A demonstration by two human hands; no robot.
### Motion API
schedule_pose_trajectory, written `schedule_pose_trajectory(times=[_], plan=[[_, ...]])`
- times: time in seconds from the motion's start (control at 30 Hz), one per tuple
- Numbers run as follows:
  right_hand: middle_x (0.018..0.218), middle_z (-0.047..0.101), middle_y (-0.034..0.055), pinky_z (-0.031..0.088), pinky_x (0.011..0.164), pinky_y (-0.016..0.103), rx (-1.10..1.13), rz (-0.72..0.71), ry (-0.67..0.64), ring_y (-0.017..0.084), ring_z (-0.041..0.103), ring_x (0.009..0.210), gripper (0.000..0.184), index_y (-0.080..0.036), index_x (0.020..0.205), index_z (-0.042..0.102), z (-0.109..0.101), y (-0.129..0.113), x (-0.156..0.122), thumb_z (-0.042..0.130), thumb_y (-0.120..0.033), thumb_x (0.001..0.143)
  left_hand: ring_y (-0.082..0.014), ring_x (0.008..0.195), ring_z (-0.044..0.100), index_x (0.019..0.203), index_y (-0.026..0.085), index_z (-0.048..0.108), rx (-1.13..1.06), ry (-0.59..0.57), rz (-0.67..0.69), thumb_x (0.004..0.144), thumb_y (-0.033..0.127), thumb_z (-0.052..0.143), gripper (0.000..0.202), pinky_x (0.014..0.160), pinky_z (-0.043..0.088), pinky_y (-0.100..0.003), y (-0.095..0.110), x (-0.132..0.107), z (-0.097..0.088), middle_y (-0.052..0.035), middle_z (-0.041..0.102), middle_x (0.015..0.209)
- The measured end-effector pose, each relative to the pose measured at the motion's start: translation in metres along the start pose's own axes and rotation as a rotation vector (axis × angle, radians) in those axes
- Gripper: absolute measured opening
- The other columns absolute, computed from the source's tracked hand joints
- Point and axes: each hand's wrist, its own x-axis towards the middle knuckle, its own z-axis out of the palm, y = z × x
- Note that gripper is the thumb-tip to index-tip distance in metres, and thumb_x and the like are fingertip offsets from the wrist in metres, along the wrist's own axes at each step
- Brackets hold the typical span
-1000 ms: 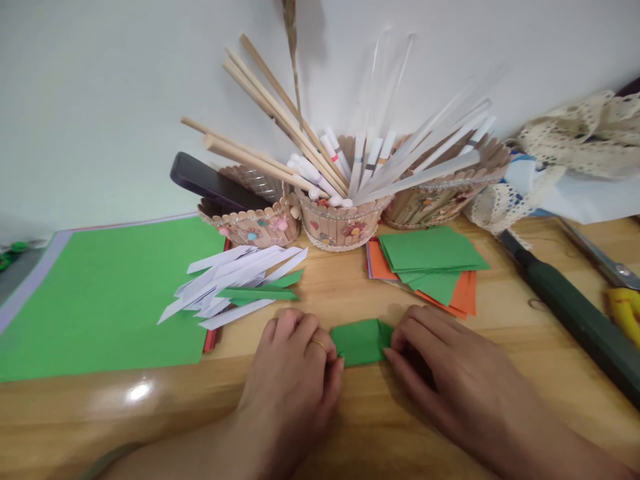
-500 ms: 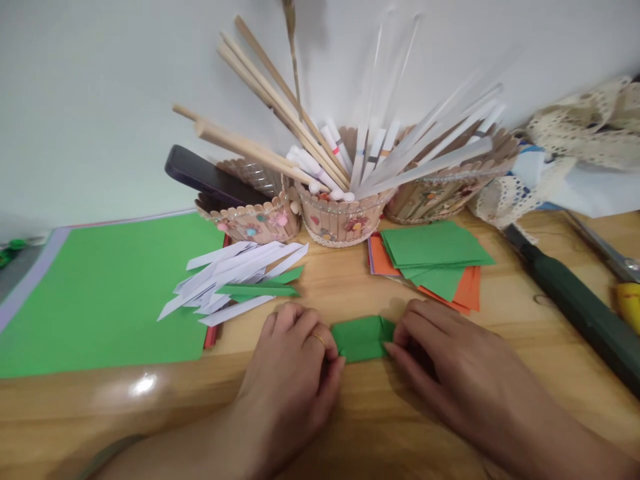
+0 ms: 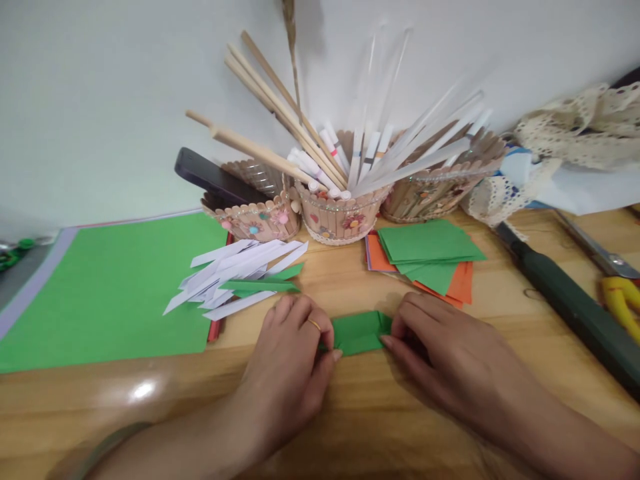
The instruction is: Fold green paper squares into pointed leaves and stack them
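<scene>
A small piece of folded green paper (image 3: 359, 333) lies on the wooden table between my hands, creased near its right end. My left hand (image 3: 295, 353), with a ring on one finger, pinches its left end. At the right end, my right hand (image 3: 440, 350) grips the paper between thumb and curled fingers. The fingertips hide both ends of the paper. Just behind my left hand is a pile of folded white paper strips (image 3: 240, 267) with a few green ones. Behind my right hand sits a stack of green and orange paper pieces (image 3: 427, 241).
Large green sheets (image 3: 115, 293) lie at the left. Along the wall stand decorated stick baskets (image 3: 345, 217) holding wooden sticks, markers and clear rods. On the right are a dark-green-handled tool (image 3: 570, 307), scissors (image 3: 620, 293) with yellow handles, and lace ribbon (image 3: 575, 130).
The view has shifted slightly, bringing more of the scissors into sight. Both hands keep hold of the green paper, with hardly any movement of the fingers.
</scene>
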Motion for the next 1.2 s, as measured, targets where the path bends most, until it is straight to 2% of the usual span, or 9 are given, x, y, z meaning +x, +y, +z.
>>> schedule_pose_trajectory(times=[0.17, 0.27, 0.37, 0.47, 0.57, 0.7, 0.87, 1.0, 1.2], plan=[[0.071, 0.053, 0.0013, 0.036, 0.051, 0.024, 0.108, -0.018, -0.008, 0.015, 0.05, 0.063, 0.009, -0.02, 0.075, 0.045, -0.002, 0.004, -0.001, 0.048, -0.018, 0.084, -0.0216, 0.087, 0.041, 0.091, 0.021, 0.058, -0.031, -0.019, 0.008, 0.079, 0.007, 0.052, 0.019, 0.075, 0.037, -0.038, 0.0, 0.0, -0.001, -0.0036, 0.05, 0.09], [0.072, 0.053, 0.0008, 0.037, 0.053, 0.023, 0.183, -0.025, -0.028, 0.013, 0.05, 0.064, 0.012, -0.02, 0.074, 0.045, -0.004, 0.007, -0.002, 0.047, -0.013, 0.084, -0.0206, 0.088, 0.042, 0.101, 0.031, 0.066, -0.011, -0.014, 0.064, 0.082, 0.008, 0.05, 0.034, 0.075, 0.038, -0.036, -0.001, -0.001, -0.001, -0.0032, 0.049, 0.091], [0.077, 0.054, 0.002, 0.04, 0.058, 0.023, 0.236, -0.061, -0.036, 0.012, 0.051, 0.069, 0.015, -0.019, 0.077, 0.049, -0.004, 0.012, -0.004, 0.042, -0.009, 0.086, -0.0203, 0.088, 0.041, 0.097, 0.038, 0.07, 0.042, 0.003, 0.128, 0.085, 0.011, 0.05, 0.036, 0.078, 0.036, -0.037, -0.002, -0.003, -0.002, -0.0033, 0.049, 0.091], [0.086, 0.055, 0.0044, 0.042, 0.063, 0.024, 0.189, -0.216, -0.019, 0.013, 0.052, 0.075, 0.021, -0.019, 0.091, 0.058, -0.005, 0.015, -0.007, 0.039, -0.011, 0.09, -0.0208, 0.088, 0.039, 0.094, 0.041, 0.07, 0.103, 0.035, 0.2, 0.087, 0.016, 0.052, 0.031, 0.079, 0.034, -0.039, -0.004, -0.004, -0.003, -0.0033, 0.05, 0.092], [0.088, 0.057, 0.0065, 0.044, 0.065, 0.028, 0.008, -0.405, 0.003, 0.015, 0.052, 0.078, 0.026, -0.018, 0.104, 0.06, -0.008, 0.013, -0.01, 0.035, -0.016, 0.094, -0.0213, 0.089, 0.039, 0.096, 0.042, 0.068, 0.228, 0.059, 0.268, 0.089, 0.023, 0.052, 0.026, 0.078, 0.032, -0.038, -0.006, -0.005, -0.003, -0.0028, 0.052, 0.094], [0.076, 0.059, 0.0071, 0.044, 0.061, 0.031, -0.161, -0.521, 0.04, 0.017, 0.05, 0.071, 0.031, -0.011, 0.102, 0.062, -0.013, 0.006, -0.01, 0.032, -0.016, 0.095, -0.0218, 0.093, 0.042, 0.109, 0.036, 0.062, 0.503, 0.051, 0.385, 0.09, 0.022, 0.051, 0.026, 0.076, 0.03, -0.036, -0.006, -0.01, -0.003, -0.0034, 0.056, 0.099], [0.074, 0.059, 0.0072, 0.044, 0.062, 0.03, -0.104, -0.57, 0.002, 0.017, 0.05, 0.072, 0.033, -0.01, 0.103, 0.063, -0.018, 0.011, -0.006, 0.032, -0.015, 0.094, -0.022, 0.095, 0.047, 0.117, 0.017, 0.056, 0.653, -0.041, 0.527, 0.09, 0.019, 0.046, 0.029, 0.073, 0.033, -0.035, -0.005, -0.018, -0.011, -0.0068, 0.06, 0.093], [0.077, 0.059, 0.0073, 0.044, 0.064, 0.031, -0.093, -0.579, -0.017, 0.017, 0.051, 0.074, 0.036, -0.011, 0.104, 0.062, -0.019, 0.015, -0.005, 0.027, -0.017, 0.095, -0.0206, 0.083, 0.051, 0.115, 0.018, 0.056, 0.685, -0.159, 0.484, 0.086, 0.018, 0.051, 0.03, 0.064, 0.037, -0.032, -0.005, -0.018, -0.017, -0.0048, 0.059, 0.087], [0.078, 0.059, 0.0048, 0.04, 0.059, 0.031, -0.252, -0.559, -0.004, 0.018, 0.05, 0.071, 0.03, -0.015, 0.11, 0.059, -0.009, -0.004, -0.008, 0.033, -0.017, 0.094, -0.0196, 0.08, 0.052, 0.109, 0.019, 0.058, 0.685, -0.171, 0.49, 0.086, 0.015, 0.05, 0.024, 0.06, 0.041, -0.029, -0.005, -0.016, -0.018, -0.0039, 0.058, 0.086]])
